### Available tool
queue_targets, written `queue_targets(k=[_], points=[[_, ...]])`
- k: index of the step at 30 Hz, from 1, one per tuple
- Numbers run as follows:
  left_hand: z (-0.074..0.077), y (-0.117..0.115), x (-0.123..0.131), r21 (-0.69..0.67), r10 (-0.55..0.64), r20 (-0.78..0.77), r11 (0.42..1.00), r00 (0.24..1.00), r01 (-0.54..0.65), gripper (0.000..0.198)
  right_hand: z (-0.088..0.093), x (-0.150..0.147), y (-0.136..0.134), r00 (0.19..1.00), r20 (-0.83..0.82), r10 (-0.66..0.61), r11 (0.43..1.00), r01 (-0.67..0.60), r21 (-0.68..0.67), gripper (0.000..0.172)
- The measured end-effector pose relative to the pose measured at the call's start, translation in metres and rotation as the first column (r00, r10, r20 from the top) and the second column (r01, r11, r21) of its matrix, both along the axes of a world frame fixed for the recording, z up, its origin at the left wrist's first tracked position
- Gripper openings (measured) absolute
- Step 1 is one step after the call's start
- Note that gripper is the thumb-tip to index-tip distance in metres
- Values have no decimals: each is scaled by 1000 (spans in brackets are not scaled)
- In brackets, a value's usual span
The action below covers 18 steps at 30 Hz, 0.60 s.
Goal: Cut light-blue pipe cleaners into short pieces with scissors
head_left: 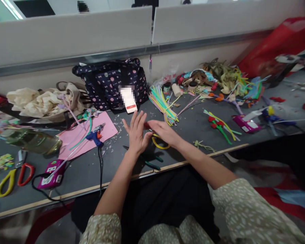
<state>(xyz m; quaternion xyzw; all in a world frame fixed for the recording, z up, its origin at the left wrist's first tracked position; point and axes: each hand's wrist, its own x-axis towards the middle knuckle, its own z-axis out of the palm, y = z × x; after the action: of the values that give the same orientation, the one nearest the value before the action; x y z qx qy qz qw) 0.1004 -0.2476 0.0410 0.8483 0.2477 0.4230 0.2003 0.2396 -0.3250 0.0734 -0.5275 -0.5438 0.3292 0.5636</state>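
Both hands are held close together over the grey table, just in from its front edge. The left hand is opened flat, fingers straight and pointing away. The right hand is laid palm-down beside it, and whether anything is gripped can't be told (its fingertips are hidden). 1 small red bit is seen between the 2 hands. A yellow loop is partly covered by the right hand, and green-handled pliers are parked near the edge by the left wrist. Open tabletop is left to the right. A blue glue gun on a pink sheet is found to the left.
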Motion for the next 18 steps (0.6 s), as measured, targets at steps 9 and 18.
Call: queue_targets(k=[9, 18], points=[[-23, 22, -20, 102, 300, 210, 940, 930, -327, 51, -16, 131, -15, 644, 600, -474, 834, 548, 70, 28], [-28, 19, -18, 186, 249, 159, 943, 955, -277, 39, -22, 186, 56, 715, 441, -542, 751, 648, -127, 12]])
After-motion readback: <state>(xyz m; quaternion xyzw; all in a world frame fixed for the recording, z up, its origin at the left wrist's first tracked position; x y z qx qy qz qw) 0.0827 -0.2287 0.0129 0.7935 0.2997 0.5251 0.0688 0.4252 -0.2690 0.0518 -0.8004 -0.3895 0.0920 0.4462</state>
